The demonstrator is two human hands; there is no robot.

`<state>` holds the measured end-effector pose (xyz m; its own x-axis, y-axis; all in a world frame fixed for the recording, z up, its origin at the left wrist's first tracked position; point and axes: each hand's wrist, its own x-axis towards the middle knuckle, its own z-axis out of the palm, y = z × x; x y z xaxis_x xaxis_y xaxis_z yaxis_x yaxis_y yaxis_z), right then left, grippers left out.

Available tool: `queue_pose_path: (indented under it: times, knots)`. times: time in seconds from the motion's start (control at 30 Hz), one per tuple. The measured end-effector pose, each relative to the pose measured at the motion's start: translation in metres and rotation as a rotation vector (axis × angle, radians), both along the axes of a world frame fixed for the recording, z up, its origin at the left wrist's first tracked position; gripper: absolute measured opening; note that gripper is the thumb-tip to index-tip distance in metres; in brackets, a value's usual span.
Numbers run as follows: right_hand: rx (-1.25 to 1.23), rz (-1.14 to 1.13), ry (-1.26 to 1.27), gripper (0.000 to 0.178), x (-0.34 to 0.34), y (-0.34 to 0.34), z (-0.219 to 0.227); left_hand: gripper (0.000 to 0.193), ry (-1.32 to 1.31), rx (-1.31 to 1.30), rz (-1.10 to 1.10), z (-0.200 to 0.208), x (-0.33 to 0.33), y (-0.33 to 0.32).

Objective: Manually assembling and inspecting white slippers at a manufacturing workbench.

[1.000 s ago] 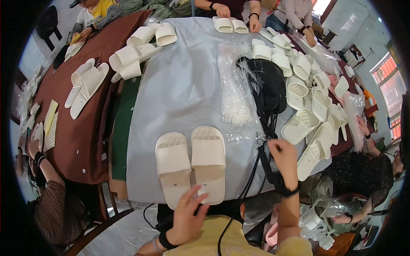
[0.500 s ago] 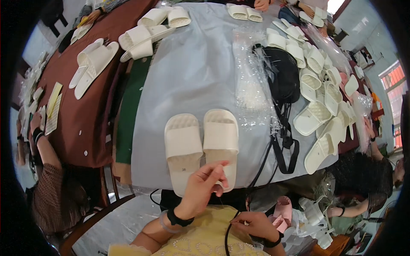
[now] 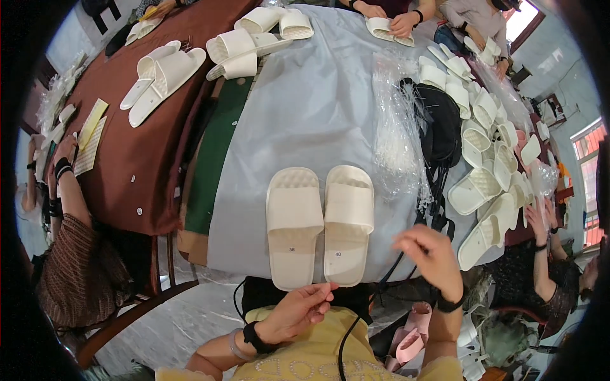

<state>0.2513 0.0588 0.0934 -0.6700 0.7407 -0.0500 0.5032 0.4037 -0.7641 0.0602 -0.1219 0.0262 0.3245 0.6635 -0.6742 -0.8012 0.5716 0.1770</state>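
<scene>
Two cream slide slippers lie side by side on the grey cloth before me, toes pointing away: the left slipper [image 3: 295,213] and the right slipper [image 3: 349,209]. Each has a small printed mark on its insole. Just below their heels is my left hand [image 3: 297,314], its thumb and fingers pinched together; whatever they hold, if anything, is too small to make out. My right hand [image 3: 433,261] is raised over the table's front edge, right of the slippers. Its fingers are loosely bent and apart, slightly blurred, with nothing visible in them.
A clear plastic bag [image 3: 397,140] and a black bag [image 3: 438,117] with straps lie to the right. Beyond them is a pile of cream slippers [image 3: 476,190]. More slippers [image 3: 168,76] rest on the brown cloth [image 3: 152,159] at left. Other people work around the tables.
My left hand has drawn back from over the right slipper to below the heels, uncovering that slipper's mark. My right hand has risen from near my lap, outward to the right. The view has shifted.
</scene>
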Motion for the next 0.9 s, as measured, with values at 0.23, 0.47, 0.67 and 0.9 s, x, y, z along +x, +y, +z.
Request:
queue_pose_path:
  times: [0.23,0.47,0.67,0.9]
  knots:
    - [0.083,0.054,-0.033,0.019,-0.053,0.069,-0.014,0.028,-0.062,0.02,0.03,-0.01,0.009,0.041]
    - [-0.036,0.252,-0.111,0.03,-0.085,0.096,-0.071,0.015,-0.079,0.104,0.23,-0.029,0.005,0.087]
    - [-0.493,0.301,-0.099,0.037,-0.088,0.109,-0.072,0.009,-0.03,0.081,0.282,-0.028,0.013,0.101]
    - [-0.899,0.253,-0.209,0.035,-0.095,0.115,-0.059,0.013,0.038,0.089,0.235,-0.028,0.017,0.105]
